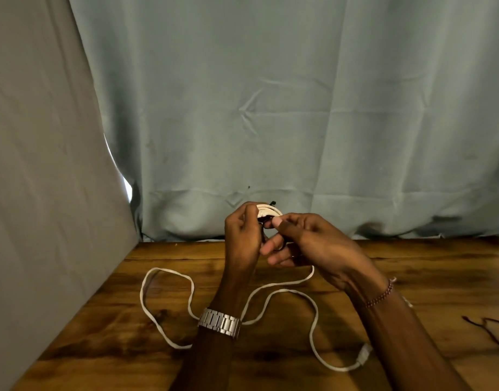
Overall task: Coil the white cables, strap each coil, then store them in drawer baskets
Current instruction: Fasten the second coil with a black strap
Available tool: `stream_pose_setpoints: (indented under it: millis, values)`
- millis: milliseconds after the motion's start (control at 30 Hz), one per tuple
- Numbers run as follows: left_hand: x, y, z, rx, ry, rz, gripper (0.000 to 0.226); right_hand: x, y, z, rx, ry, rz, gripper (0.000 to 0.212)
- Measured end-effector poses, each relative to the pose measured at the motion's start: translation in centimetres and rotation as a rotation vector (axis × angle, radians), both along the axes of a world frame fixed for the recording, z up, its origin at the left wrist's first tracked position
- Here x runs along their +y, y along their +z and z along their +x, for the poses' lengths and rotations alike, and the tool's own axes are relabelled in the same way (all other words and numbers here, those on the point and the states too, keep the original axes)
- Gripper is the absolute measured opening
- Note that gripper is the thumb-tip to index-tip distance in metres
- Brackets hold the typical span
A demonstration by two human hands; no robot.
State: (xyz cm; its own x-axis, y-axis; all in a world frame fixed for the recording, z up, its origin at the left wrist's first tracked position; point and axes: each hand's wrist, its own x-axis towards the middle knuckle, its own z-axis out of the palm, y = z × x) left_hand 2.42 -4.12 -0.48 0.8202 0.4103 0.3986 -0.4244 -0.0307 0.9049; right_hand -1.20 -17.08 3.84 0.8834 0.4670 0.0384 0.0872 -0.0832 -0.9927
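My left hand (pixel 244 235) grips a small coil of white cable (pixel 268 210) held up above the far part of the wooden table (pixel 411 266). My right hand (pixel 307 244) pinches a dark strap (pixel 272 204) at the coil, thumb on top; most of the strap is hidden by fingers. A second white cable (pixel 316 317) lies loose in wide loops on the table under my forearms, and its connector (pixel 365 354) rests at the lower right.
A grey-green cloth backdrop (pixel 299 122) hangs behind the table, and a grey cloth panel (pixel 45 193) closes off the left side. Thin dark cords (pixel 488 327) lie near the table's right edge.
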Motion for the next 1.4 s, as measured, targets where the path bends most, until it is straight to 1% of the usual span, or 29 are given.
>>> stream_pose_setpoints:
  millis: [100,167,233,333,400,467,600,667,733,767,833,933,1067,1167,1300,1400]
  values:
    - [0.2,-0.2,0.3,0.001,-0.037,-0.088,0.035,-0.3,0.4,-0.2,-0.069,-0.044,-0.03,0.024]
    - [0.4,-0.2,0.4,0.023,-0.049,-0.144,0.035,-0.6,0.7,-0.3,-0.148,-0.114,-0.07,0.027]
    - [0.6,-0.1,0.5,0.036,-0.052,-0.176,0.035,-1.0,1.0,-0.6,-0.228,-0.157,-0.061,0.029]
    - [0.8,0.0,0.5,0.036,-0.071,-0.207,0.034,-1.8,1.7,-1.3,-0.343,-0.113,0.034,0.018]
    - [0.9,0.0,0.7,0.033,-0.067,-0.208,0.032,-2.0,1.9,-1.4,-0.37,-0.064,0.089,0.022]
    - [0.8,0.1,0.7,0.023,-0.067,-0.212,0.031,-1.9,1.9,-1.5,-0.423,-0.056,0.104,0.021]
    - [0.8,0.2,0.6,-0.007,-0.095,-0.216,0.028,-1.7,1.3,-1.3,-0.635,-0.215,0.085,0.014]
    - [0.8,0.3,0.5,-0.014,-0.105,-0.225,0.026,-1.7,1.0,-1.1,-0.765,-0.29,0.037,0.013]
    - [0.8,0.3,0.5,-0.018,-0.099,-0.208,0.023,-1.7,1.0,-1.0,-0.831,-0.339,-0.007,0.012]
    - [0.8,0.3,0.5,-0.021,-0.096,-0.194,0.022,-1.7,1.0,-1.0,-0.848,-0.34,-0.013,0.012]
    - [0.8,0.2,0.6,-0.023,-0.086,-0.165,0.022,-1.6,1.0,-1.1,-0.875,-0.269,0.002,0.013]
    - [0.8,0.0,0.6,-0.018,-0.074,-0.124,0.022,-1.2,1.1,-1.5,-0.832,-0.145,0.104,0.017]
    - [1.0,-0.3,0.8,-0.015,-0.075,-0.109,0.018,-1.0,1.1,-1.9,-0.796,-0.179,0.196,0.017]
    - [1.0,-0.3,0.8,-0.016,-0.056,-0.114,0.018,-1.5,1.5,-2.4,-0.785,-0.166,0.261,0.016]
    - [0.9,-0.2,0.7,-0.03,-0.076,-0.139,0.02,-2.0,2.1,-3.3,-0.81,-0.135,0.252,0.019]
    - [0.9,-0.1,0.3,-0.083,-0.08,-0.106,0.02,-2.1,2.3,-3.9,-0.838,-0.092,0.253,0.02]
